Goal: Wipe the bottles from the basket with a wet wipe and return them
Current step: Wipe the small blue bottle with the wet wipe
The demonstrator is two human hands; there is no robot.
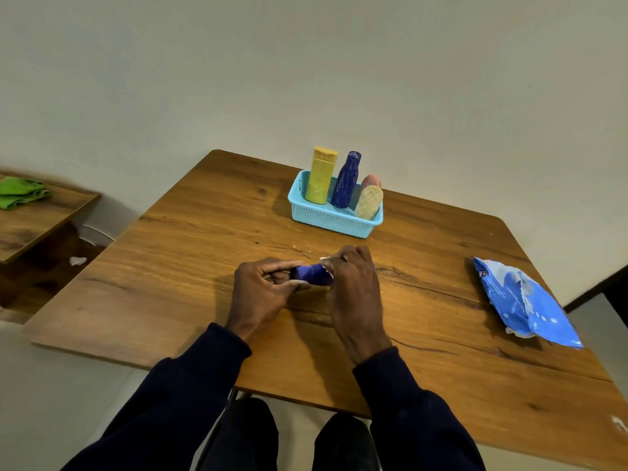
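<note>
Plastic by the look: dark-blue bottle [312, 274] lying sideways between both hands, low over the wooden table [170, 266], near its front middle. Left hand [261, 290] curled round one end; right hand [353, 283] clamped on the other through a white wet wipe [328, 266]. Probably light and stiff, likely slippery once damp, so best gripped at the bare end. Behind, well apart: light-blue basket [333, 219] crowded with yellow bottle [319, 176], second blue bottle [346, 181], cream ribbed bottle [368, 202] and pink bottle [371, 181], probably a tight return. Blue wipes pack [523, 300] off right, no obstacle.
</note>
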